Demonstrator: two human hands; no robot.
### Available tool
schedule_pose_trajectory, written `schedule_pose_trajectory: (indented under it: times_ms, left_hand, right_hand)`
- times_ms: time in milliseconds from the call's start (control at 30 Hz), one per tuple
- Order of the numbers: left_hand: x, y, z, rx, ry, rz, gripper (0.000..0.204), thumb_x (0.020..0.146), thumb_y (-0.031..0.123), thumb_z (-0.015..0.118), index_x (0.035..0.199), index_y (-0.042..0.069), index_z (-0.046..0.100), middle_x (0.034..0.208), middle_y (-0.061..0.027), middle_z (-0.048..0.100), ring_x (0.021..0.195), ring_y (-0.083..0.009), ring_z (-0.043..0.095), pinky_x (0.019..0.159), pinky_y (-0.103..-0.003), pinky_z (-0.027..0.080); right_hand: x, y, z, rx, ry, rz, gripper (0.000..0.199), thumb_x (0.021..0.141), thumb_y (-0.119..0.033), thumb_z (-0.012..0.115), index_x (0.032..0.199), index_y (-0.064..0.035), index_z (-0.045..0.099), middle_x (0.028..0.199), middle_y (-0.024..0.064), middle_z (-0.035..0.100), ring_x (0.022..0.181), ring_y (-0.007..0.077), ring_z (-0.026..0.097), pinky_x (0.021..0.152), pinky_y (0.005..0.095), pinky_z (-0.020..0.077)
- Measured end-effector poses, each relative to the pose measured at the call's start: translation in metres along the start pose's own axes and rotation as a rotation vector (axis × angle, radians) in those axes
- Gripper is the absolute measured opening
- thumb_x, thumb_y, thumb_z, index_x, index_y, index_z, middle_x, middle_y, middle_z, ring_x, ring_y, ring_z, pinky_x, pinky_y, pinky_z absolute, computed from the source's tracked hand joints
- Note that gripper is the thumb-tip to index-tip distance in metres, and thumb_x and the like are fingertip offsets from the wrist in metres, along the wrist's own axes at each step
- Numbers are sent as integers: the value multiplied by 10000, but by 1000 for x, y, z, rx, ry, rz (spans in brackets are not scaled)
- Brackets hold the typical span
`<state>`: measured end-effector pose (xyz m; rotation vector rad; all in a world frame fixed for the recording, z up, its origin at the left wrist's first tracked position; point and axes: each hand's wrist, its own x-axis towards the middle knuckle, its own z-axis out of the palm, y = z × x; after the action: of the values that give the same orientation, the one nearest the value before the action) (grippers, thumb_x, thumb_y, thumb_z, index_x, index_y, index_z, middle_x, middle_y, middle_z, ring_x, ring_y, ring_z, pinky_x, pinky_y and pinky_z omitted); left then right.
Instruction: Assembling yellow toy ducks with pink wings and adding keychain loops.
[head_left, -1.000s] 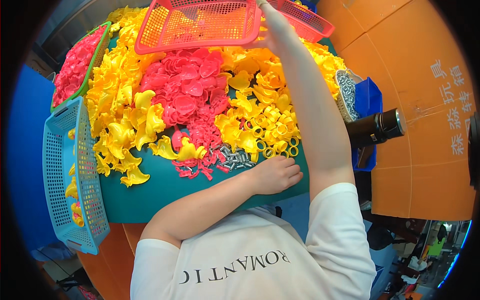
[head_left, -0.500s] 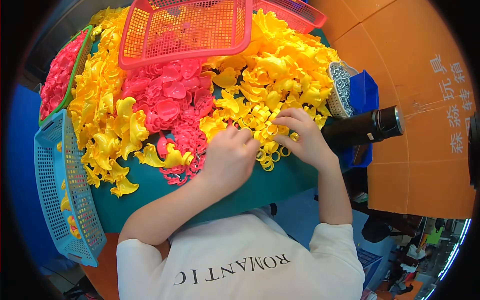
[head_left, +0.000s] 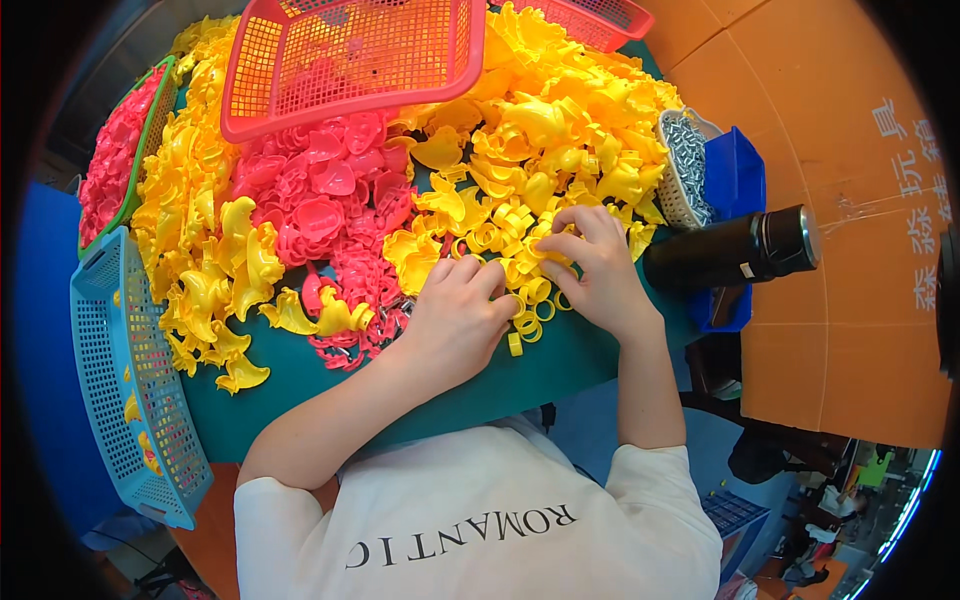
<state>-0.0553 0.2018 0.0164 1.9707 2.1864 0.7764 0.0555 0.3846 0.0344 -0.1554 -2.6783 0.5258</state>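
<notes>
My left hand (head_left: 455,320) is curled at the near edge of the yellow plastic rings (head_left: 515,225). Its fingers are bent together, and whatever they may hold is hidden. Beside its fingertips lies a yellow curved shell piece (head_left: 412,258). My right hand (head_left: 600,275) hovers over the right side of the rings, thumb and forefinger apart with a gap between them. One ring (head_left: 515,344) lies on the green table top, just right of my left hand. Left of that hand are small pink plastic parts (head_left: 365,275) and a yellow piece (head_left: 342,314).
A large pink basket (head_left: 232,115) rests above heaps of yellow shells (head_left: 560,120) and pink cups (head_left: 320,215). On the left stand a blue basket (head_left: 165,400) and a green-rimmed basket (head_left: 140,150). A black bottle (head_left: 710,250), screw basket (head_left: 665,165) and blue bin (head_left: 735,175) are right.
The view has shifted slightly. A yellow ring now lies apart from the others near my left hand. Both hands stay in nearly the same places, my right hand's fingers still apart.
</notes>
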Motion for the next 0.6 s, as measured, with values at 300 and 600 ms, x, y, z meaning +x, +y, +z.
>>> schedule_pose_trajectory:
  times_ms: [300, 600]
  left_hand:
    - [1, -6, -11, -152, 105, -84, 86, 724, 116, 720, 752, 80, 646, 921, -29, 582, 918, -221, 537, 821, -362, 399]
    - [12, -1, -18, -77, 249, -193, 136, 718, 96, 735, 809, 76, 636, 999, -34, 610, 958, -248, 544, 840, -392, 404]
  right_hand:
    - [1, 13, 6, -10, 131, 124, 146, 715, -84, 730, 839, -58, 655, 937, 69, 561, 884, 250, 530, 785, 345, 401]
    - [11, 3, 12, -69, 35, -23, 123, 721, -64, 720, 830, -58, 665, 979, 74, 578, 949, 258, 520, 812, 346, 403]
